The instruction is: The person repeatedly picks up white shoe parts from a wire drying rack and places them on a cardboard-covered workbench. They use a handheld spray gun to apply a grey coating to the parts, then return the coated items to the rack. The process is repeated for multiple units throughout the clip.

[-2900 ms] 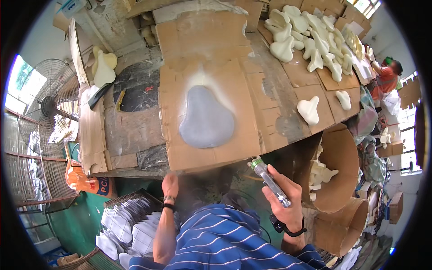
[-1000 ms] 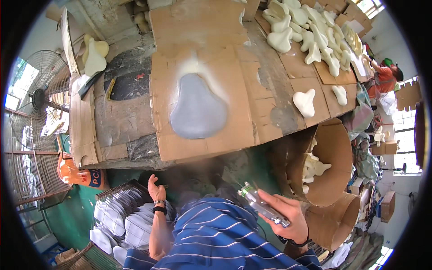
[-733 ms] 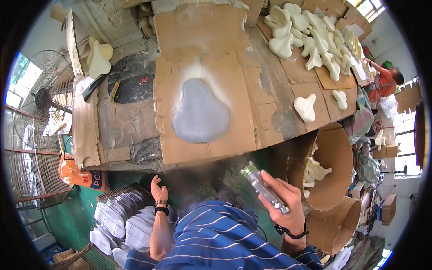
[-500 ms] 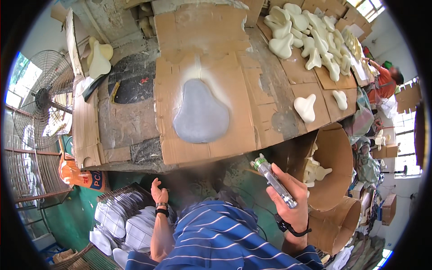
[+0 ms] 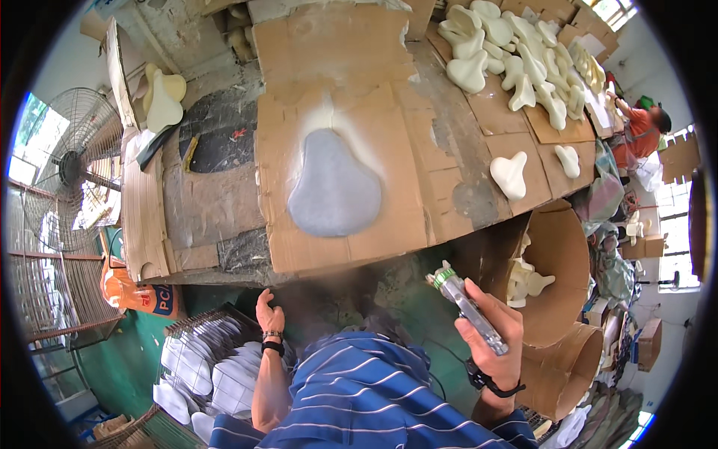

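My right hand [image 5: 497,329] is wrapped round a silver spray gun [image 5: 470,308] with a green ring near its nozzle, held off the table's front edge. Low in front of my body, my left hand [image 5: 271,313] has nothing in it, its fingers loosely bent. On the table lies a grey, bicycle-saddle-shaped pad [image 5: 334,187], flat on a cardboard sheet [image 5: 404,202]. Whitish spray residue rings the pad, mostly at its narrow far end. Neither hand touches the pad.
Pale foam saddle pieces [image 5: 516,71] are heaped at the far right. A cardboard drum [image 5: 557,277] holds more. White pads [image 5: 187,363] fill a wire basket by my left arm. A fan [image 5: 71,165] stands left; at far right another person [image 5: 643,131] works.
My right hand has moved slightly right and down with the spray gun. My left hand has shifted a little to the right. The grey pad stays in place.
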### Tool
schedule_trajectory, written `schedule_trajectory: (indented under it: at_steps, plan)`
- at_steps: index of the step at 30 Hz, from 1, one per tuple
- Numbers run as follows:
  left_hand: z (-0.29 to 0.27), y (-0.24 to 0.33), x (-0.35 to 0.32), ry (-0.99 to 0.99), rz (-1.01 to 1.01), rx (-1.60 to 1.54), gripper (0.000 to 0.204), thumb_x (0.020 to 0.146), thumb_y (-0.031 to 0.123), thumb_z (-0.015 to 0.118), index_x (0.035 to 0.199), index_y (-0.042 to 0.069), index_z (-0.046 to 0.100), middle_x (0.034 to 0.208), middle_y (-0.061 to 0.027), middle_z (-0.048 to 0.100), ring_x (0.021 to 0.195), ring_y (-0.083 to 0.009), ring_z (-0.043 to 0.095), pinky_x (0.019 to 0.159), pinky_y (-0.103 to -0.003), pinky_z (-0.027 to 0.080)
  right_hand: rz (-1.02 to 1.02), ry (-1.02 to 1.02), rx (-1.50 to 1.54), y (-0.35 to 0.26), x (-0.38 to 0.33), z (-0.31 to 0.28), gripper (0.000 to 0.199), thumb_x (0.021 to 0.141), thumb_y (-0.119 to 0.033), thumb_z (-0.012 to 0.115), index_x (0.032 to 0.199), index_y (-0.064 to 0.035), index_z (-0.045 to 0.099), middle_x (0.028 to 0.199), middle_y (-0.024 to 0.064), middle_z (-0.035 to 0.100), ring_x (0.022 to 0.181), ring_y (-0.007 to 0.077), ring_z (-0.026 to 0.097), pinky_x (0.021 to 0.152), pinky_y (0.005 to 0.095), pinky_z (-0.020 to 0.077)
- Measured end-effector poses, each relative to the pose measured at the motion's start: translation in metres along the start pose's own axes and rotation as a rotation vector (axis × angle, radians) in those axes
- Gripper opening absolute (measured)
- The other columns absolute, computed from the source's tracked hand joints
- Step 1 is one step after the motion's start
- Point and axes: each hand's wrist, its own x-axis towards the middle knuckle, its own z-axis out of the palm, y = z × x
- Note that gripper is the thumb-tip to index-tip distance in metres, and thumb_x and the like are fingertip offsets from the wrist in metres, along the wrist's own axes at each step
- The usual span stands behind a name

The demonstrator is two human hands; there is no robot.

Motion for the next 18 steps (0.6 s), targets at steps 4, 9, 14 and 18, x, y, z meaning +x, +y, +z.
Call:
schedule_trajectory:
  at_steps: [4,9,14,18]
  plan:
    - [-0.003,0.012,0.007,0.018,0.033,-0.017,0.062,0.070,-0.007,0.057,0.131,0.006,0.060,0.114,-0.0138,0.071,0.114,-0.0345,0.063,0.104,-0.044,0.047,0.051,-0.032,-0.017,0.027,-0.008,-0.013,0.056,0.079,0.008,0.075,0.134,0.0005,0.065,0.096,0.0171,0.072,0.077,0.0270,0.069,0.071,0.0332,0.0542]
    - [0.005,0.043,0.022,0.018,0.108,-0.023,0.056,0.073,-0.005,0.057,0.128,0.004,0.062,0.115,-0.0155,0.071,0.114,-0.0355,0.064,0.103,-0.044,0.048,0.064,-0.230,0.060,0.029,-0.023,-0.012,0.059,0.076,0.008,0.076,0.134,-0.0008,0.066,0.098,0.0178,0.073,0.079,0.0287,0.071,0.072,0.0326,0.0546]
    - [0.035,0.096,0.059,-0.008,0.264,-0.031,0.050,0.078,-0.002,0.059,0.127,0.005,0.063,0.118,-0.0171,0.070,0.116,-0.0362,0.065,0.103,-0.043,0.049,0.088,-0.054,0.078,0.026,-0.019,0.010,0.060,0.077,0.008,0.075,0.135,-0.0008,0.064,0.092,0.0179,0.071,0.075,0.0297,0.069,0.069,0.0328,0.0538]
    - [0.069,0.154,0.103,-0.023,0.298,0.048,0.045,0.079,0.003,0.066,0.124,0.009,0.066,0.118,-0.0148,0.068,0.118,-0.0366,0.060,0.103,-0.046,0.047,0.080,-0.076,0.016,0.032,-0.026,-0.004,0.059,0.078,0.007,0.074,0.135,-0.0006,0.064,0.093,0.0180,0.071,0.075,0.0298,0.069,0.068,0.0329,0.0532]
